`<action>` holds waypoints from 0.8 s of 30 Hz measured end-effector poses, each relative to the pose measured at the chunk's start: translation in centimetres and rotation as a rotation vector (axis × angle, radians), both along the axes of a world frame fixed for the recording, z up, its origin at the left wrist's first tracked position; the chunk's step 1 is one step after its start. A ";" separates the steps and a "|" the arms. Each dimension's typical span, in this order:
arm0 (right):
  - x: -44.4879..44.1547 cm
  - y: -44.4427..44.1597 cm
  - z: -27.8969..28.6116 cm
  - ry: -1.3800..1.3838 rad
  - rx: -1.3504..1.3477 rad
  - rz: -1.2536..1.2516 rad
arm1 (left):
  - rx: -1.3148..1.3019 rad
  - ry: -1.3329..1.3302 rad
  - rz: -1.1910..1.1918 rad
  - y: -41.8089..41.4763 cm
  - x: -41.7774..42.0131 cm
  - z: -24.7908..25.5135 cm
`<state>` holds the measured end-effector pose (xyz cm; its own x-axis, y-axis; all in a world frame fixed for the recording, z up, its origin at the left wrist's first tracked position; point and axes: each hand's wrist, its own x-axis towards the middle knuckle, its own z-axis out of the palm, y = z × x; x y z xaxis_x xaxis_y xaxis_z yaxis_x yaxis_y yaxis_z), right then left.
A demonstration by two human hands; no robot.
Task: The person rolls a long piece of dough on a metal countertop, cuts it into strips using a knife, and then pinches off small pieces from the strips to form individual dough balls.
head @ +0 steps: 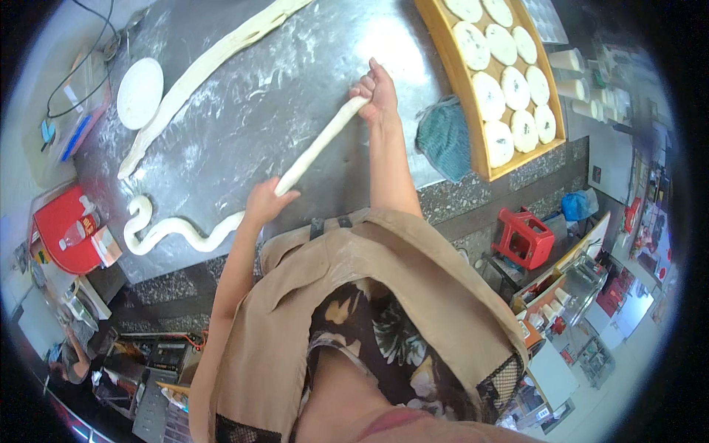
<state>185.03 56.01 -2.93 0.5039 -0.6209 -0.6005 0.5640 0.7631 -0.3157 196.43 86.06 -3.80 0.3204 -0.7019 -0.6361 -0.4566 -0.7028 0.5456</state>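
A long rope of dough [320, 145] runs between my two hands above the floured metal worktop [266, 105]. My right hand [378, 91] is closed around its far end, fingers curled in a fist. Nearer to me, my left hand [267, 200] grips the rope, with the thumb along it. Past the left hand the same rope appears to continue to the left, lying in loose waves on the table and ending in a hook. A second, flatter strip of dough [205, 69] lies diagonally across the far left of the worktop, touching or close to a white round plate [140, 93].
At the right edge stands a wooden tray [483, 160] with several flat dough rounds, beside a teal cloth [446, 138]. A red stool [523, 238] is on the floor to the right. A red seat or tray [58, 221] with a plastic bottle [79, 232] sits left. Another person [75, 357] is at lower left.
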 end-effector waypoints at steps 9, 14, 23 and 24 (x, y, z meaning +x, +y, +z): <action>-1.7 -2.3 1.0 0.157 -0.164 -0.196 | -0.007 0.019 0.087 2.1 0.4 0.6; -3.3 -3.2 0.8 0.054 -0.223 -0.186 | 0.029 -0.101 0.013 4.2 1.9 0.7; -4.2 -4.4 1.5 0.082 -0.143 -0.266 | 0.108 -0.181 0.011 10.6 4.3 1.0; -4.0 -4.4 1.4 0.099 -0.128 -0.238 | 0.150 -0.223 0.002 11.6 4.9 1.1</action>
